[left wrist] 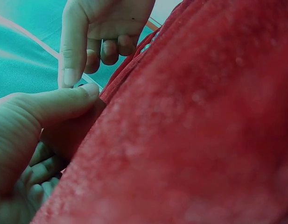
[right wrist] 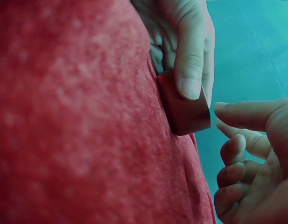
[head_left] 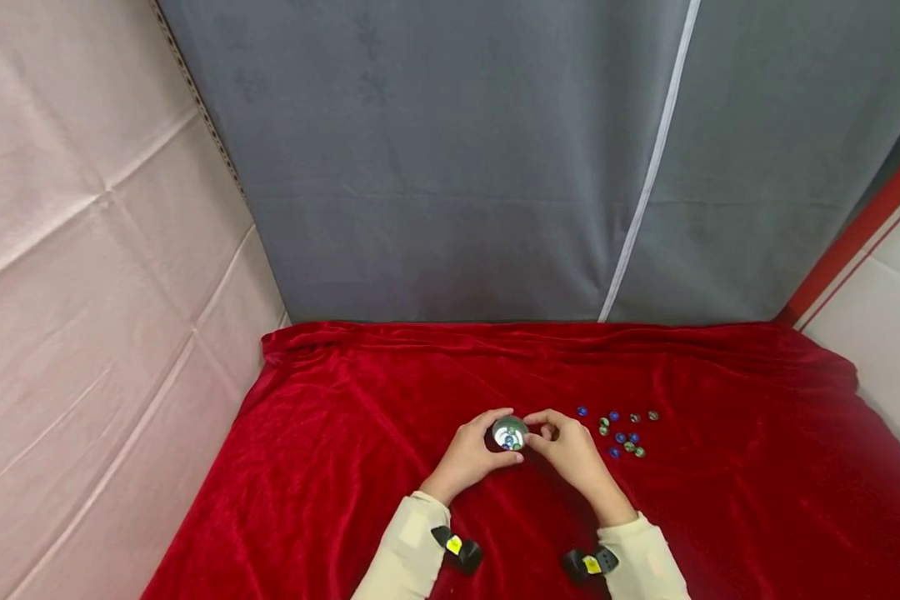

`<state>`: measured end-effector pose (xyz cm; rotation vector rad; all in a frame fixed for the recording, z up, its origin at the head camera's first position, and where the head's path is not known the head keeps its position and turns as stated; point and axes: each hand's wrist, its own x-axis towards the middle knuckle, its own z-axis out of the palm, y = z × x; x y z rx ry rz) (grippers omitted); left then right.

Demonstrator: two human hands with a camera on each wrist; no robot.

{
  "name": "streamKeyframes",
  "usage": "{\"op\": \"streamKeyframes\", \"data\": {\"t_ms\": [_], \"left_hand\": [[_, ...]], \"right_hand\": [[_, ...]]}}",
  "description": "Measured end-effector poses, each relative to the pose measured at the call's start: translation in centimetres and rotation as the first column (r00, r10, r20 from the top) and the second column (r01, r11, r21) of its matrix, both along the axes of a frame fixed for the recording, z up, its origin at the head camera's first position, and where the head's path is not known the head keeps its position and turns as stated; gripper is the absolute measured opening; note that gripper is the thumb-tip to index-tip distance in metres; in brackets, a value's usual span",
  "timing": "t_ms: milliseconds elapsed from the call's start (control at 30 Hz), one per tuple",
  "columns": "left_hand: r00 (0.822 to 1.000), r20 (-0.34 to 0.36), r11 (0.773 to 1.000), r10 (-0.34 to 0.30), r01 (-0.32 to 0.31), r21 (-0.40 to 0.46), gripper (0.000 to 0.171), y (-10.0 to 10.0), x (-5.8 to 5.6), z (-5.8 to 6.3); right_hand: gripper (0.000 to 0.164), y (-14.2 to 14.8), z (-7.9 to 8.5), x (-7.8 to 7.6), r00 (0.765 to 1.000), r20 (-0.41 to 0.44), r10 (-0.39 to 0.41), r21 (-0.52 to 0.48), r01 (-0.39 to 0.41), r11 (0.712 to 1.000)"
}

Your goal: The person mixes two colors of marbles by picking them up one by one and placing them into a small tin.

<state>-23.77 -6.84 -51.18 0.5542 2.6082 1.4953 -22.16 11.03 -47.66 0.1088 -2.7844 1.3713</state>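
In the head view my left hand (head_left: 471,450) holds a small shiny metal cup (head_left: 508,421), with its fingers and thumb round the side. Several blue and green marbles (head_left: 509,441) lie inside it. The right wrist view shows the cup's smooth wall (right wrist: 186,114) standing on the cloth under the left thumb. At the cup's right rim is my right hand (head_left: 568,450). Its thumb and index finger are straightened with a small gap, and no object shows between them. The other fingers of that hand curl loosely.
To the right of the hands, several loose blue and green marbles (head_left: 620,437) are scattered on the red velvet cloth (head_left: 330,467). A grey curtain (head_left: 435,167) hangs behind the table, and a pale draped wall (head_left: 82,292) stands at the left.
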Motion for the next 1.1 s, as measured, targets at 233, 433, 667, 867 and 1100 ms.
{"op": "streamKeyframes", "data": {"t_ms": [233,433,667,867,1100], "left_hand": [[1.0,0.007,1.0,0.001,-0.001,-0.012,0.065,0.0,-0.1,0.0],[1.0,0.025,1.0,0.003,-0.002,-0.029,0.066,0.0,-0.1,0.2],[1.0,0.025,1.0,0.01,-0.009,-0.025,0.067,0.0,0.0,0.2],[0.999,0.03,1.0,0.014,-0.014,-0.028,0.067,0.0,0.0,0.1],[0.999,0.03,0.999,0.016,-0.015,-0.032,0.067,-0.1,0.1,0.1]], "right_hand": [[0.018,0.9,0.8,-0.1,1.0,0.01,-0.014,-0.019,0.014,1.0],[0.018,2.5,1.3,-0.3,0.999,0.023,-0.05,-0.019,0.05,0.999],[0.021,5.3,1.8,-0.5,0.994,0.007,-0.107,-0.021,0.107,0.994],[0.028,7.8,2.3,-0.4,0.989,0.031,-0.146,-0.032,0.147,0.989],[0.032,9.7,2.7,0.0,0.979,0.048,-0.196,-0.06,0.199,0.978]]}}
